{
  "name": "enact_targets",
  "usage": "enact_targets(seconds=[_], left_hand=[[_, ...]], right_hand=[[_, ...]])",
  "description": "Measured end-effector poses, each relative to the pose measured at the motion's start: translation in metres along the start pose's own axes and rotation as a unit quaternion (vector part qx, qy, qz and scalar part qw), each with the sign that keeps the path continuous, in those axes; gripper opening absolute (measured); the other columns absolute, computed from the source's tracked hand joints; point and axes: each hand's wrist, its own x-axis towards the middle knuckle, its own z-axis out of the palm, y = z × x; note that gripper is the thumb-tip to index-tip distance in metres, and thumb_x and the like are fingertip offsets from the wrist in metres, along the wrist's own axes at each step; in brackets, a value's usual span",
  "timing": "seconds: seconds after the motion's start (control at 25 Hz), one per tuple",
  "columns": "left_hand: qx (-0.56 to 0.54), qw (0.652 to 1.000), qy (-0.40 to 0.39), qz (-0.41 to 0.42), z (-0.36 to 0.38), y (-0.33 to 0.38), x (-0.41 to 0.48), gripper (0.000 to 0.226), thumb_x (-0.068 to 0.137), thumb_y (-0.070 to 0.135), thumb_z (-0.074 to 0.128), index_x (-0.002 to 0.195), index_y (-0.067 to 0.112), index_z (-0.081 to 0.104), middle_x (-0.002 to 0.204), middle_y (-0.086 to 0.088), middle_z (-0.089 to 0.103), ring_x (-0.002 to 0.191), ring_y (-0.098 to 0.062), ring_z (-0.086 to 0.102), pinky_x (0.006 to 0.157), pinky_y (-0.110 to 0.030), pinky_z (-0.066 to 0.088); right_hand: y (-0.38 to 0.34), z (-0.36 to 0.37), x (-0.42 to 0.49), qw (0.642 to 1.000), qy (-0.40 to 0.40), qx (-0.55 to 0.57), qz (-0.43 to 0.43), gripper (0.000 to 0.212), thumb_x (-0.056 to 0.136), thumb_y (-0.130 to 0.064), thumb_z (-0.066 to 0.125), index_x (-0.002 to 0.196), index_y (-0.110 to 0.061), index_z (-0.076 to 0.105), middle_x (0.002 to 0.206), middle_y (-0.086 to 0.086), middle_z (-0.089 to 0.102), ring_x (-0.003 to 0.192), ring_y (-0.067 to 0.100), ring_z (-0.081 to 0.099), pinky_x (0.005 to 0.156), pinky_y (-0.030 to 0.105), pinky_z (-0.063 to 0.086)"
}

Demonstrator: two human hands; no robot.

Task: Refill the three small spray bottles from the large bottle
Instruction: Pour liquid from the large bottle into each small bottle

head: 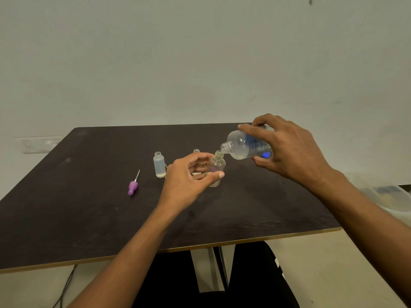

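Dark table (77, 218): left hand (186, 181) grips small bottle (216, 165) mid-table; right hand (287, 150) grips tilted large bottle (242, 144) near far edge.

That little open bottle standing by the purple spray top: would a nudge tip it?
Probably: the small bottle looks tall, narrow and nearly empty, so likely light and tippy. Uncapped, its bit of liquid could spill; lying down it would likely roll.

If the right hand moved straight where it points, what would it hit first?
Likely the small clear plastic bottle in the left hand; the large clear bottle in the right hand nearly touches it.
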Motion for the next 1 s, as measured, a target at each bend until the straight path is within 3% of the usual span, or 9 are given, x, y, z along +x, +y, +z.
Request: enact_targets(seconds=[0.48, 1.0], left_hand=[[0.001, 1.0, 0.003, -0.001, 0.002, 0.0013, 0.0001, 0.051, 0.077, 0.032, 0.092, 0.123, 0.023, 0.074, 0.111, 0.011, 0.078, 0.102, -0.001, 0.074, 0.088, -0.023, 0.062], [0.008, 1.0, 0.007, -0.002, 0.0031, -0.0007, 0.0017, 0.053, 0.076, 0.034, 0.093, 0.124, 0.023, 0.074, 0.113, 0.01, 0.078, 0.103, -0.002, 0.074, 0.089, -0.028, 0.063]], right_hand=[[-0.0002, -0.0013, 0.0018, 1.0, 0.001, -0.014, -0.008, 0.083, 0.074, -0.038, 0.092, 0.148, -0.03, 0.056, 0.131, 0.007, 0.061, 0.107, 0.033, 0.065, 0.08, 0.045, 0.061], [-0.0023, -0.0087, 0.0048, 0.999, 0.013, -0.031, -0.018, 0.081, 0.072, -0.034, 0.093, 0.146, -0.028, 0.059, 0.129, 0.008, 0.062, 0.104, 0.032, 0.065, 0.079, 0.04, 0.058]])
